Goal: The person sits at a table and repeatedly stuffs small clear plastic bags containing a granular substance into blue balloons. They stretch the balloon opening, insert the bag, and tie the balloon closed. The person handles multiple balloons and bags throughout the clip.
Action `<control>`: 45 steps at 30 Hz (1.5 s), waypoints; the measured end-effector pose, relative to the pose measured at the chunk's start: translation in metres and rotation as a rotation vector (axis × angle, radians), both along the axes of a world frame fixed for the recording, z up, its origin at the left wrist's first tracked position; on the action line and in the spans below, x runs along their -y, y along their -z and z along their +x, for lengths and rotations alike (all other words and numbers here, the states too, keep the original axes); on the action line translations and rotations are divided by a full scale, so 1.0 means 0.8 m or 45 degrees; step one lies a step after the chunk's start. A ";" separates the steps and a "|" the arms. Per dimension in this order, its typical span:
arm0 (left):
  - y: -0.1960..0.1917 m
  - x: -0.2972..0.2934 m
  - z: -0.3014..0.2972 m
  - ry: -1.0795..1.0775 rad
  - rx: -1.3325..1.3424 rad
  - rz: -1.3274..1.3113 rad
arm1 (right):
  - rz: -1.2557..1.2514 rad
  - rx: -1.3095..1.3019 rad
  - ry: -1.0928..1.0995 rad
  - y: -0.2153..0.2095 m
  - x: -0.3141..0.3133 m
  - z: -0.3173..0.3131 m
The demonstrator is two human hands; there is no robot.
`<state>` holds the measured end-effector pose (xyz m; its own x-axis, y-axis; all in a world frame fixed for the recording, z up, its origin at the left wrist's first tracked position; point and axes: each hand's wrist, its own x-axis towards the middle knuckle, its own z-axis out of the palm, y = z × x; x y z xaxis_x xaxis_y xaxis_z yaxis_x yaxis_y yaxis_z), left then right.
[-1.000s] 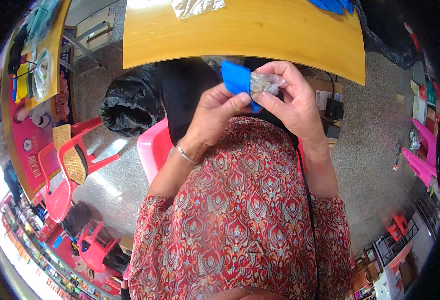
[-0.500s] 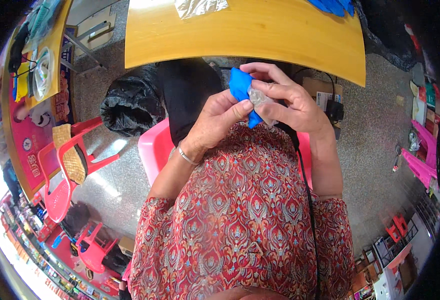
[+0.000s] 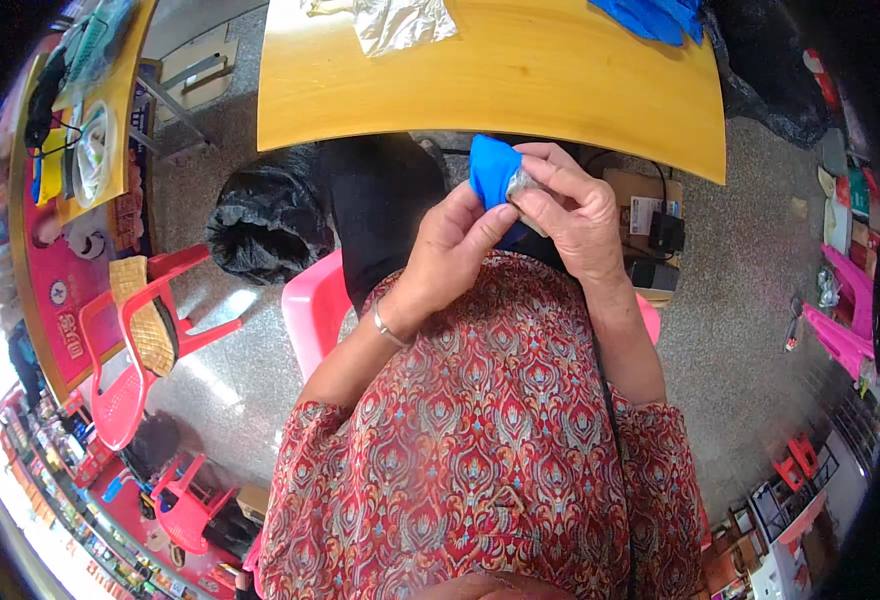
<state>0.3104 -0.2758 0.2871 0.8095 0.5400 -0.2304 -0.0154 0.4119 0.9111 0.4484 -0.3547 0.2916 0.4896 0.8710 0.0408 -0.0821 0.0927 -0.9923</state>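
Observation:
Just below the table's near edge, a small blue piece of soft fabric (image 3: 496, 166) is held between my two hands. My left hand (image 3: 452, 248) pinches its lower left part between thumb and fingers. From the other side my right hand (image 3: 582, 212) grips a crumpled, clear plastic wrapper (image 3: 520, 186) that lies against the blue fabric. The fingers partly cover both, so how far one sits inside the other cannot be seen.
Ahead stands a yellow table (image 3: 500, 90) bearing a clear plastic bag (image 3: 400, 22) and a blue fabric pile (image 3: 655, 18). A black bag (image 3: 260, 225) stands on the floor at left, near a red plastic chair (image 3: 125, 385). Under the table's right side sits a cardboard box (image 3: 625, 195).
Both hands have shifted slightly, the right one inward. More of the blue fabric's upper part shows and less of the wrapper. The view has tilted a little, showing more tabletop.

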 end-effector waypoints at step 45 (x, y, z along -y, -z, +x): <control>-0.009 -0.008 -0.006 -0.286 0.126 -0.528 | -0.001 -0.431 -0.200 -0.009 0.000 0.001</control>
<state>0.3057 -0.2695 0.2939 0.7123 0.5829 -0.3909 -0.2240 0.7167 0.6605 0.4494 -0.3548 0.2987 0.3355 0.9366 -0.1012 -0.4192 0.0522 -0.9064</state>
